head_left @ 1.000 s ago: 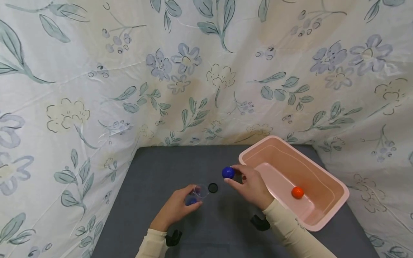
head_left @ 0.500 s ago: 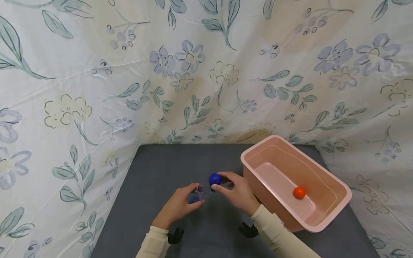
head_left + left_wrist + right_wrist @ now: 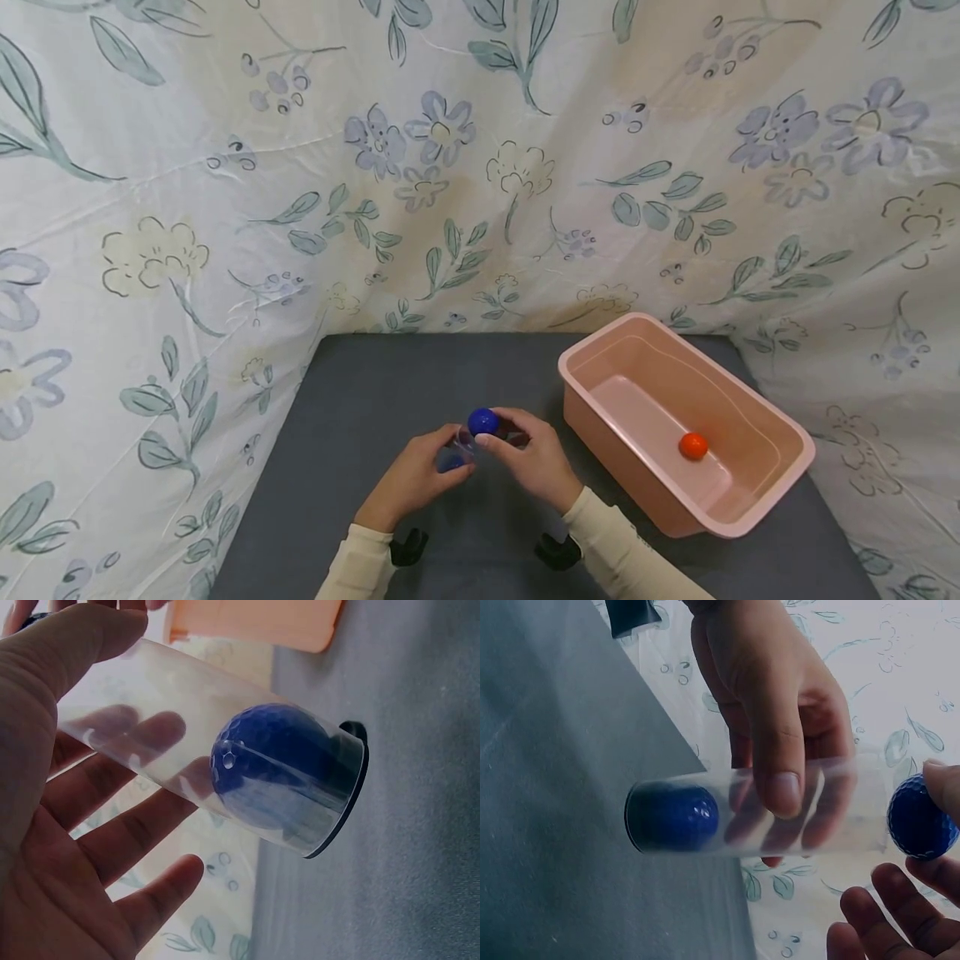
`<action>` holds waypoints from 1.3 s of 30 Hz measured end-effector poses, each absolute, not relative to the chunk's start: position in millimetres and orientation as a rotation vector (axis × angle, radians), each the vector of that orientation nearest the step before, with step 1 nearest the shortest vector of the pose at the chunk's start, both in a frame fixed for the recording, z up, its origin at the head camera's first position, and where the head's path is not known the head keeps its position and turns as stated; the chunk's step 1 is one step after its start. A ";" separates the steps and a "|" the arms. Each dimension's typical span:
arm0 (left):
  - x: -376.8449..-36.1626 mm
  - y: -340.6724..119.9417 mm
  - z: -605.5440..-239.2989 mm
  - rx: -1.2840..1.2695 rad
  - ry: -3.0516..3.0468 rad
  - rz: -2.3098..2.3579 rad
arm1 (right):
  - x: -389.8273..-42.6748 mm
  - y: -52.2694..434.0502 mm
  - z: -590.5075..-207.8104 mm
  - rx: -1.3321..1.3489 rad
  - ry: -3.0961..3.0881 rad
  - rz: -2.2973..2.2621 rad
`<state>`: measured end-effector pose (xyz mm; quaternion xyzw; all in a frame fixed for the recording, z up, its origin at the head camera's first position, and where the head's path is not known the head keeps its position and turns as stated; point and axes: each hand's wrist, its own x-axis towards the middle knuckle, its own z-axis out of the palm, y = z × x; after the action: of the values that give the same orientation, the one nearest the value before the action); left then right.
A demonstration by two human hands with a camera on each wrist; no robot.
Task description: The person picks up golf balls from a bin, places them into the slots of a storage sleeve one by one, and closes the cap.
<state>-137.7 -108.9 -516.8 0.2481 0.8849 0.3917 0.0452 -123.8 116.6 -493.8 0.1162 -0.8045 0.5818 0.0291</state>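
My left hand (image 3: pixel 417 477) grips a clear plastic tube (image 3: pixel 739 814) between thumb and fingers. A blue golf ball (image 3: pixel 274 761) lies inside the tube at its black-rimmed bottom end. My right hand (image 3: pixel 536 458) pinches a second blue golf ball (image 3: pixel 483 422) between thumb and fingertips. That ball is right at the tube's open top, opposite the end with the first ball, as the right wrist view shows. In the left wrist view the second ball is mostly hidden behind the left thumb.
To the right on the dark grey table (image 3: pixel 405 375) stands a pink plastic bin (image 3: pixel 637 454). An orange ball (image 3: pixel 693 446) lies on the bin's floor. A floral cloth (image 3: pixel 450 167) hangs behind and along the sides of the table.
My right hand has carried its blue golf ball left, from beside the bin to the tube's mouth. It now covers the small black disc on the table. My left hand has hardly moved.
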 end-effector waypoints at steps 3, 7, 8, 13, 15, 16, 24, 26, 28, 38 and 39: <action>-138.4 -107.4 -517.7 0.762 2.706 1.202 | -124.0 115.1 -496.2 0.345 -2.475 1.835; -139.8 -105.9 -519.0 0.774 2.695 1.215 | -124.7 113.4 -500.5 0.342 -2.480 1.857; -140.2 -105.6 -519.4 0.775 2.690 1.220 | -124.8 113.2 -501.9 0.345 -2.482 1.855; -140.9 -106.1 -519.4 0.772 2.689 1.223 | -122.7 109.1 -506.1 0.368 -2.497 1.840; -140.6 -106.3 -519.3 0.774 2.697 1.222 | -121.6 107.6 -506.7 0.371 -2.500 1.838; -140.6 -106.5 -519.4 0.779 2.704 1.217 | -121.2 107.1 -506.5 0.371 -2.501 1.837; -140.7 -108.9 -520.4 0.810 2.747 1.183 | -123.6 116.2 -496.0 0.409 -2.516 1.775; -139.9 -109.1 -521.4 0.803 2.759 1.179 | -126.3 123.9 -489.9 0.420 -2.503 1.720; -139.1 -109.2 -521.5 0.799 2.777 1.168 | -129.9 132.8 -482.4 0.429 -2.486 1.667; -135.6 -108.1 -517.2 0.718 2.780 1.139 | -146.4 180.2 -449.5 0.422 -2.473 1.475; -135.3 -108.2 -516.9 0.718 2.777 1.140 | -147.1 185.2 -445.8 0.417 -2.479 1.462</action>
<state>-135.3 -108.2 -516.9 0.2325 0.8993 0.3693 0.0274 -147.1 185.2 -445.8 0.1426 -0.8467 0.4992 0.1164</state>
